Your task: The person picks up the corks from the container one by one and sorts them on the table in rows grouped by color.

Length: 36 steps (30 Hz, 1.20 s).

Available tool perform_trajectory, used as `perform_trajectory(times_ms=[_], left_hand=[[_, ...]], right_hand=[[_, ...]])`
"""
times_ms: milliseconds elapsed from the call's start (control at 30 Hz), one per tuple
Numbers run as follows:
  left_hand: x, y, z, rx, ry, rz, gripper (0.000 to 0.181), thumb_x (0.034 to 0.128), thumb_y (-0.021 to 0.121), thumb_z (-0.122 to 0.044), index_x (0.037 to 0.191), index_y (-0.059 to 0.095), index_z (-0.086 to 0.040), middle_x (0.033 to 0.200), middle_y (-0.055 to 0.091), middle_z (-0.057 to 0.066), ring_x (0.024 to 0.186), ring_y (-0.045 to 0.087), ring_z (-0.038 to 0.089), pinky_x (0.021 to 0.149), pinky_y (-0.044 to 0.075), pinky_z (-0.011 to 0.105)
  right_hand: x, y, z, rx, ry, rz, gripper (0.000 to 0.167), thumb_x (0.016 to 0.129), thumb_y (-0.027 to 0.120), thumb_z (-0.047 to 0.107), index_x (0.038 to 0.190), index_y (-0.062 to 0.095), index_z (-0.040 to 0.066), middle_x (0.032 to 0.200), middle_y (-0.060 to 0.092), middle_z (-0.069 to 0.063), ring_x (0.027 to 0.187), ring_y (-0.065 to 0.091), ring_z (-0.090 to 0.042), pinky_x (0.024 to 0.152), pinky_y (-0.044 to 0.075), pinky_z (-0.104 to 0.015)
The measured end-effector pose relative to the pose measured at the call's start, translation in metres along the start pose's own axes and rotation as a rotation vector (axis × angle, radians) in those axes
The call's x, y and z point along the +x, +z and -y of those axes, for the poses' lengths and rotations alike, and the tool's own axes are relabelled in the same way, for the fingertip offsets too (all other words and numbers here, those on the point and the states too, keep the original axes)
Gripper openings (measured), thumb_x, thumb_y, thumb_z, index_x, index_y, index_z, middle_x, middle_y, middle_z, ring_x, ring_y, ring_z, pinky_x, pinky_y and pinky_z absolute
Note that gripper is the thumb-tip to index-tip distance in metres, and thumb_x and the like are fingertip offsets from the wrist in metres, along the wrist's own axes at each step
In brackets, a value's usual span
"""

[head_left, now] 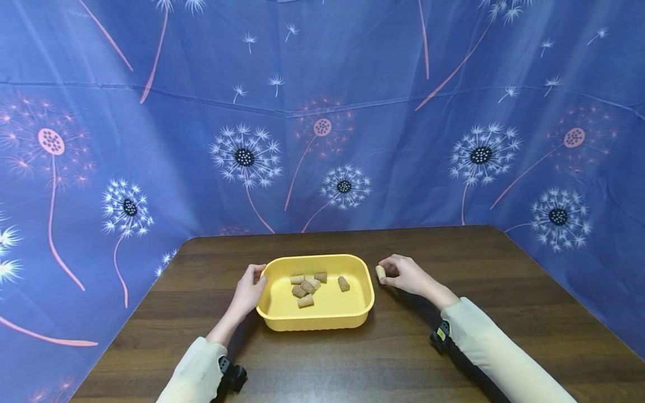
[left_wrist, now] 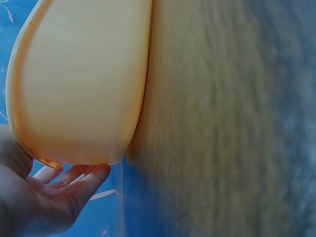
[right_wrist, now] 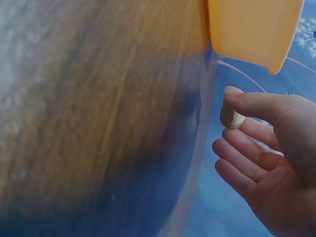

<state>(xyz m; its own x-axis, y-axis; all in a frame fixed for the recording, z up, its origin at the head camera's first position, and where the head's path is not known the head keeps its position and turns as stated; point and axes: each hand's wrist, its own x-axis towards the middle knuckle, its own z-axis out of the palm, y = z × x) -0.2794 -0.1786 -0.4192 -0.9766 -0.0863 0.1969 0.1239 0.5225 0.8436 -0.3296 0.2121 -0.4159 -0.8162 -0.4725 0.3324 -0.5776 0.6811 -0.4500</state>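
Observation:
A yellow plastic tub (head_left: 317, 323) stands on the table with several wine corks (head_left: 305, 301) lying in it. Most of them cluster left of its middle, and a single cork (head_left: 344, 284) lies apart on the right. My left hand (head_left: 248, 289) holds the tub's left end, thumb at the rim and fingers against the outer wall, as the left wrist view of this hand (left_wrist: 54, 197) shows. Just right of the tub, my right hand (head_left: 409, 275) pinches another cork (right_wrist: 230, 114) between thumb and fingers. The other fingers of that right hand (right_wrist: 276, 158) are loosely bent.
The dark wooden table (head_left: 322, 364) reaches back to a blue cloth (head_left: 393, 140) printed with dandelions. Black wrist cameras sit on both sleeves, the left camera (head_left: 233, 375) and the right camera (head_left: 440, 337).

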Motion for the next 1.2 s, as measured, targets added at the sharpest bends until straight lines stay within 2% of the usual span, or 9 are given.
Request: perform_trajectory(times_ms=[333, 767, 1200], left_hand=[[-0.0012, 0.0003, -0.0006, -0.008, -0.012, 0.008, 0.033, 0.0931, 0.047, -0.006, 0.125, 0.046, 0.003, 0.121, 0.056, 0.027, 0.109, 0.054, 0.035, 0.087, 0.048, 0.043], [0.0003, 0.0000, -0.0008, -0.016, -0.005, -0.011, 0.032, 0.0926, 0.048, -0.006, 0.123, 0.047, 0.002, 0.120, 0.057, 0.027, 0.107, 0.055, 0.034, 0.087, 0.047, 0.044], [-0.0005, 0.0006, -0.0014, -0.015, -0.014, 0.003, 0.033, 0.0926, 0.048, -0.006, 0.125, 0.046, 0.003, 0.121, 0.056, 0.027, 0.108, 0.054, 0.034, 0.087, 0.047, 0.044]], right_hand=[[-0.0012, 0.0080, -0.0028, -0.065, -0.027, 0.013, 0.032, 0.075, 0.076, 0.011, 0.101, 0.065, -0.002, 0.086, 0.062, -0.003, 0.078, 0.060, -0.015, 0.069, 0.051, -0.029], [-0.0006, 0.0074, -0.0030, -0.128, -0.043, 0.050, 0.031, 0.075, 0.076, 0.011, 0.100, 0.065, -0.002, 0.088, 0.062, -0.006, 0.079, 0.059, -0.017, 0.070, 0.050, -0.031], [0.0004, 0.0090, -0.0014, -0.099, -0.012, 0.057, 0.032, 0.073, 0.077, 0.009, 0.099, 0.064, -0.003, 0.089, 0.063, -0.009, 0.078, 0.061, -0.019, 0.068, 0.051, -0.030]])
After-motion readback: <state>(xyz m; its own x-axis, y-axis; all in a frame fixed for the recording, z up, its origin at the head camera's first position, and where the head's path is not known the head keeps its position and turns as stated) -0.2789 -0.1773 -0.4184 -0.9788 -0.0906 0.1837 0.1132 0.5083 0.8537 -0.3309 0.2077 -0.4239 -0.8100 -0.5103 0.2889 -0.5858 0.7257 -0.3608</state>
